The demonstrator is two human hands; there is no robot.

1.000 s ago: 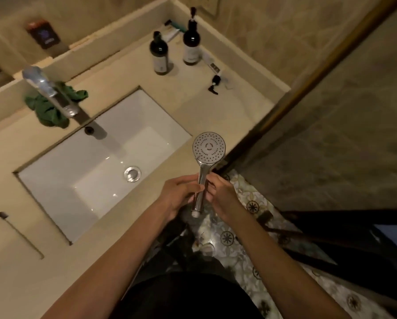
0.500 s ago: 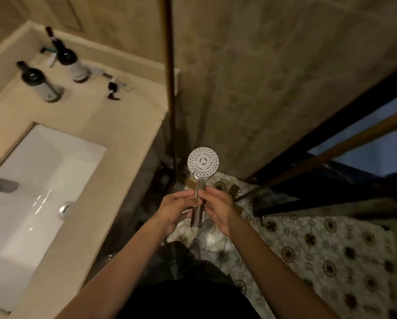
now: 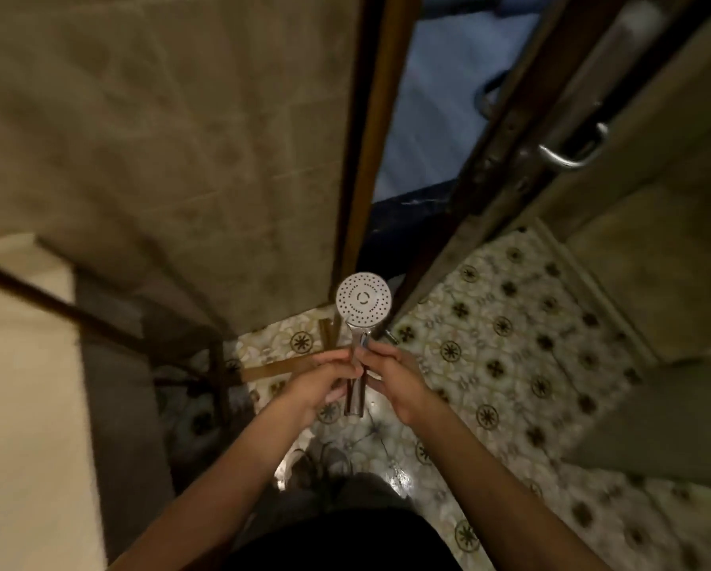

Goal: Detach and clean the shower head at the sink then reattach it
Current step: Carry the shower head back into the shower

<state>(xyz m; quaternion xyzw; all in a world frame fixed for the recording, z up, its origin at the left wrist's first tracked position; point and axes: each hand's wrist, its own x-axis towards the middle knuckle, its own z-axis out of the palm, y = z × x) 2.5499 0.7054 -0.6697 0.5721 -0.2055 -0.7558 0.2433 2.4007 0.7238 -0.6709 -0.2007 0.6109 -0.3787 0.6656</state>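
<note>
Above the patterned floor tiles I count one round chrome shower head, held upright by two hands. Beige worktop at left, door handle upper right. Left hand and right hand curl their fingers round its handle.

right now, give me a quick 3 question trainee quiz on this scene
1. True or false: the shower head has a hose attached.
2. Which hands grip its handle? A) left hand only B) right hand only C) both
3. Fill in: the spray face points ____ the camera.

Key: 1 false, the handle's bottom end is bare. 2 C. 3 toward.
</note>
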